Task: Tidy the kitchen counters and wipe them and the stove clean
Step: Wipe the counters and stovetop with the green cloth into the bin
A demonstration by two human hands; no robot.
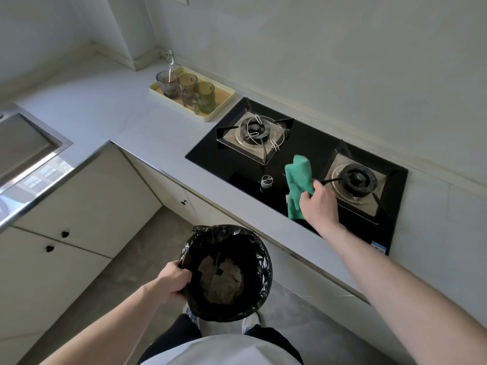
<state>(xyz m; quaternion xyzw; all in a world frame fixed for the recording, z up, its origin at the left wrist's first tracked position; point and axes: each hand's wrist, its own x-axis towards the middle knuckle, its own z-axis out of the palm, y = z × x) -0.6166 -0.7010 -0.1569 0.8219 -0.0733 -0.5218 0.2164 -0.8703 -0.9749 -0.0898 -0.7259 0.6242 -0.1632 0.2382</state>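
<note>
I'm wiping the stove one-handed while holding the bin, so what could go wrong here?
The green cloth in your right hand could snag the right burner grate or bump the knob. The bin, gripped by the rim with only your left hand, could tip and spill its scraps.

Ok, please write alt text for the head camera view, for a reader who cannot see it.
A person's right hand holds a green cloth on a black gas stove, while the left hand grips a black-lined bin. A tray of glasses stands further along the counter.
</note>
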